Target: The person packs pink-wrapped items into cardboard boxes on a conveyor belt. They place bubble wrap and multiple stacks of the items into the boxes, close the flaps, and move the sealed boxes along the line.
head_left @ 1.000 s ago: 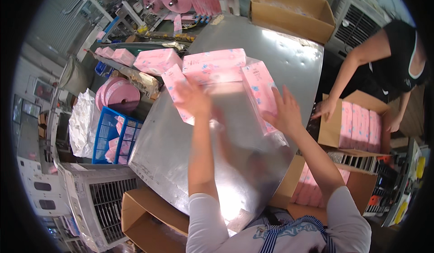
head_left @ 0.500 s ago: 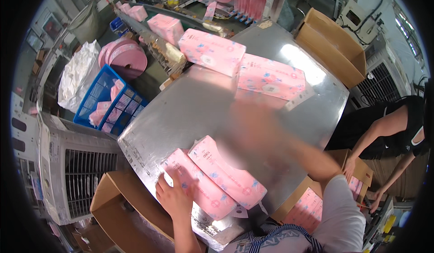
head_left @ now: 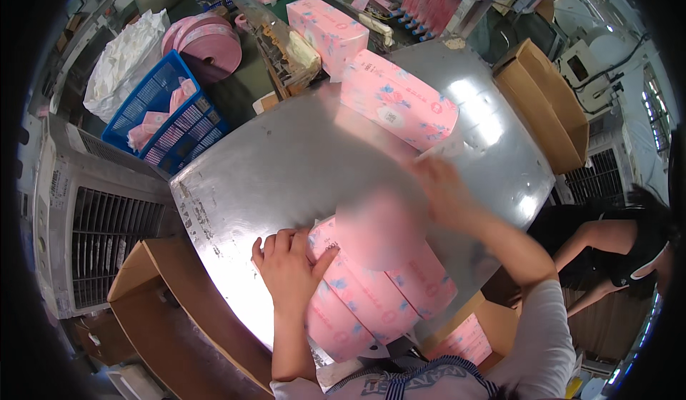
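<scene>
Several pink tissue packs with blue floral print lie on the metal table [head_left: 236, 164]. Close to me three lie side by side: a left pack [head_left: 332, 321], a middle pack [head_left: 375, 296] and a right pack [head_left: 429, 278]. A round blur covers part of their far ends. My left hand [head_left: 289, 264] is open, fingers spread, its thumb against the packs' left end. Beyond the right pack is my right hand [head_left: 446, 193], its fingers smeared. Farther off lies another tissue pack [head_left: 400, 100], with a second pack [head_left: 329, 32] behind it at the conveyor's end.
Open cardboard boxes stand at the lower left [head_left: 179, 314], far right [head_left: 543, 107] and lower right [head_left: 500, 321], the last holding pink packs. A blue basket [head_left: 150, 107] and pink rolls [head_left: 207, 50] are left. Another person [head_left: 607, 243] bends at the right.
A third pack now lies beside the two near me. My left hand has come against the packs' end. My right hand is farther right. The whole view has shifted somewhat.
</scene>
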The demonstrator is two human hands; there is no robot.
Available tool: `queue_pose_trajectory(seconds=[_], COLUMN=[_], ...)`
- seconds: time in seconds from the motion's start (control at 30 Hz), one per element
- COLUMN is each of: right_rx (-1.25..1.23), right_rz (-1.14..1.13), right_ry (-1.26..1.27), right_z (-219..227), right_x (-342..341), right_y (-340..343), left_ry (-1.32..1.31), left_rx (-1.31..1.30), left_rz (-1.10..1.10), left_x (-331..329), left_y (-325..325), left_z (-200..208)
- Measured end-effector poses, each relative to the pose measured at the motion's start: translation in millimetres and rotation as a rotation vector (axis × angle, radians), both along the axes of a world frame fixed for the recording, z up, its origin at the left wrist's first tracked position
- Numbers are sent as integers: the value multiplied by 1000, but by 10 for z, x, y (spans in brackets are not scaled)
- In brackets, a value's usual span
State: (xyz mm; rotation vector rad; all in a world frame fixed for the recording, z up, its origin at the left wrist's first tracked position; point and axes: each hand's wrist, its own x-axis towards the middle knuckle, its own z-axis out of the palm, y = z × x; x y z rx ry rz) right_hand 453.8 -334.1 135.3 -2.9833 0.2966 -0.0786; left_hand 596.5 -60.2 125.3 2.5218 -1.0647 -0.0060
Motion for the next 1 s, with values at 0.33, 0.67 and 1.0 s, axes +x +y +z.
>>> queue_pose_trajectory(seconds=[0.33,0.67,1.0], right_rx=[504,980,134], right_rz=[-244,242,-694], right_ry=[375,343,19], right_z=[302,-195,-89], right_x=[-521,-672,653], right_y=[-808,383,-463], left_ry=[132,1349,1396], left_rx=[-263,-618,-503], left_rz=[307,577,596], left_x=[-44,-178,-80], left_y=[617,2161,2342], left_z=[-187,-200,-496])
